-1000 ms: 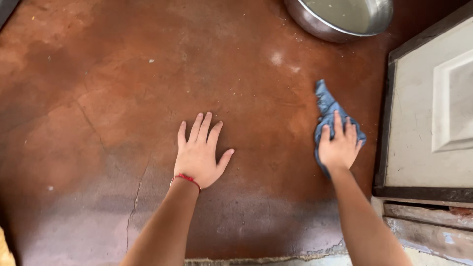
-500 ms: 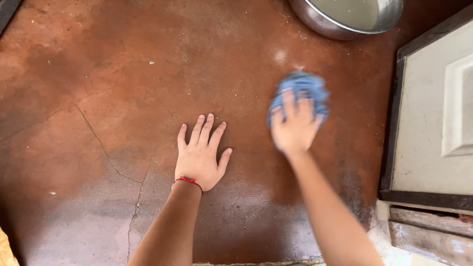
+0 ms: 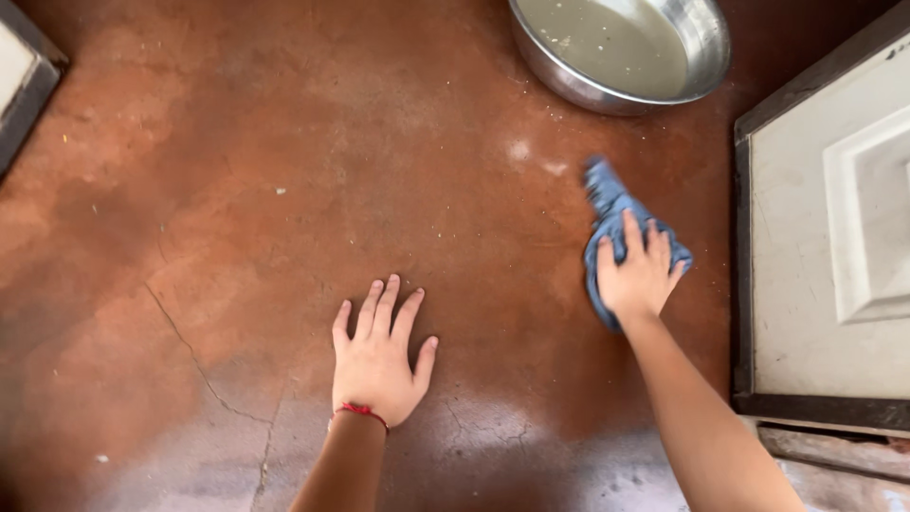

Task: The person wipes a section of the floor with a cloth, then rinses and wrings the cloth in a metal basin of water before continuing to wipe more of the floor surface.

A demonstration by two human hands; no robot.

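The left hand (image 3: 374, 365) lies palm-down on the reddish-brown floor (image 3: 237, 142), fingers (image 3: 379, 305) spread and flat against the surface, holding nothing; a thin red cord bracelet (image 3: 358, 411) circles the wrist. The right hand (image 3: 637, 275) presses down on a blue cloth (image 3: 607, 204), fingers extended and slightly spread over the bunched fabric. The cloth lies on the floor under the palm, with a twisted tail reaching away from the hand toward the bowl; it sits just beside the dark frame of a pale panelled door (image 3: 834, 237) at the right edge. A round metal bowl (image 3: 706, 47) stands on the floor at the upper edge of the view, well apart from both hands. The bowl contains cloudy, greyish-green liquid (image 3: 607, 43) with small specks floating on it; the level stands below the rim. Two pale marks (image 3: 531, 156) show on the floor between the bowl and the cloth. A thin crack (image 3: 194, 356) runs through the floor to the left of the left hand, and the floor nearest the person is greyer and worn. A dark-edged object (image 3: 24, 81) shows at the upper left corner
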